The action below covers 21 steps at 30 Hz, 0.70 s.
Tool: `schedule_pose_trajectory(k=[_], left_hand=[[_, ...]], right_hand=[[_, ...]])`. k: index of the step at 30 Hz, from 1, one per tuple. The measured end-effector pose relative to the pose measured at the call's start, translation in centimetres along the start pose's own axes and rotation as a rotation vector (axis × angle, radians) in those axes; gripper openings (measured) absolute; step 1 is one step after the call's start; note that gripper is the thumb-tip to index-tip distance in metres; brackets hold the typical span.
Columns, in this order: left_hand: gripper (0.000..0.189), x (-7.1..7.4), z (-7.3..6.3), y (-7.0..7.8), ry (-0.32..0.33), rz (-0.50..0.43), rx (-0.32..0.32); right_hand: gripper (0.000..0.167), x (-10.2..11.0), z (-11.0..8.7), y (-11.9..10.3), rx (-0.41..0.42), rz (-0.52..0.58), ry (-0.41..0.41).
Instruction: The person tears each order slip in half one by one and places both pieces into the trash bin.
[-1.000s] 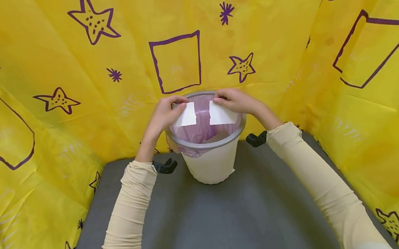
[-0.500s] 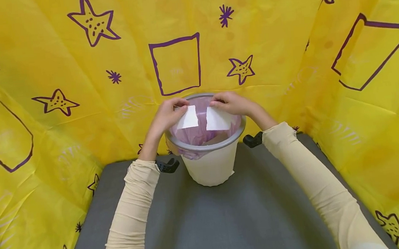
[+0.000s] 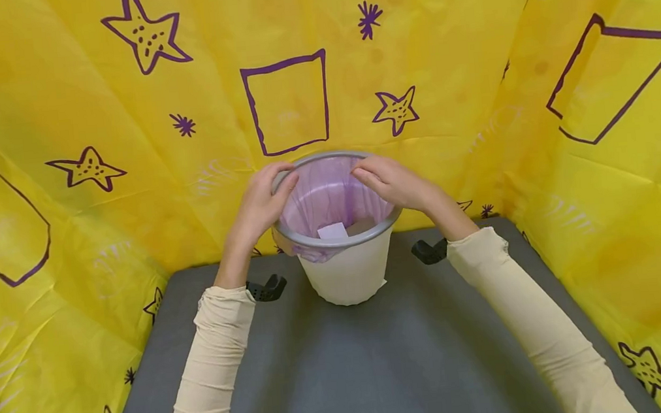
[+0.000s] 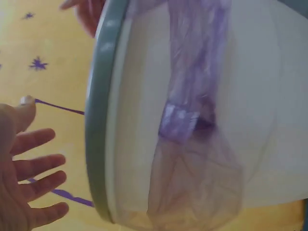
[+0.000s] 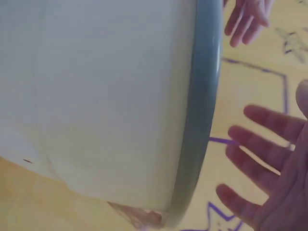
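Observation:
A white waste bin (image 3: 345, 274) with a grey rim stands upright, lined with a thin purple bag (image 3: 320, 194) that folds out over the rim. Inside, near the bottom, a white piece of paper (image 3: 333, 231) lies beside a brownish patch. My left hand (image 3: 265, 196) hovers over the bin's left rim, fingers spread and holding nothing; the left wrist view shows the palm (image 4: 19, 178) bare. Over the right rim hangs my right hand (image 3: 393, 181), also bare, its fingers apart in the right wrist view. Knotted bag film (image 4: 192, 120) bulges down the bin's outer side.
The bin stands towards the back of a dark grey table (image 3: 374, 373). Yellow cloth walls (image 3: 286, 33) with purple drawings rise behind it and on both sides. A black wrist mount (image 3: 267, 289) sticks out from each sleeve.
Both hands have let go of the torn pieces of white paper they held above the bin. They have moved slightly apart, and white paper now shows inside it.

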<state>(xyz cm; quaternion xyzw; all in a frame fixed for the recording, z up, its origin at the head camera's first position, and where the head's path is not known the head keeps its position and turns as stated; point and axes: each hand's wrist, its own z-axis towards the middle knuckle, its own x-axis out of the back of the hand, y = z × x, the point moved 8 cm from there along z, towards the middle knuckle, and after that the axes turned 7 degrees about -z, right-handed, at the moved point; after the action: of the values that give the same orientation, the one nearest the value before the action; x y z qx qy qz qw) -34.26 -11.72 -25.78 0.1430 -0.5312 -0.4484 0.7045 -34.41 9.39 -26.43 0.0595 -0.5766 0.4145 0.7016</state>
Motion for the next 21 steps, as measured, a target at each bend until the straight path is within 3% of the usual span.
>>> schedule_pose_trajectory(k=[4,8,11,16,21], left_hand=[[0.045,0.5,-3.2,1.1,0.084,0.024,-0.095],[0.047,-0.1,-6.8,1.1,0.16,0.033,-0.149],[0.05,-0.8,-8.8,0.6,0.185,0.063,-0.145],[0.058,-2.2,-11.5,-0.3,0.167,0.161,-0.114],[0.071,-3.5,-14.2,-1.2,0.157,0.212,-0.046]], right_hand=[[0.036,0.8,-3.7,-1.2,0.001,-0.077,0.125],[0.044,0.7,-7.0,-1.5,-0.026,-0.147,0.197],[0.051,0.2,-8.7,-1.6,-0.036,-0.18,0.228],[0.062,-1.1,-11.2,-1.2,-0.068,-0.224,0.262],[0.068,-2.7,-13.7,-0.6,-0.092,-0.287,0.325]])
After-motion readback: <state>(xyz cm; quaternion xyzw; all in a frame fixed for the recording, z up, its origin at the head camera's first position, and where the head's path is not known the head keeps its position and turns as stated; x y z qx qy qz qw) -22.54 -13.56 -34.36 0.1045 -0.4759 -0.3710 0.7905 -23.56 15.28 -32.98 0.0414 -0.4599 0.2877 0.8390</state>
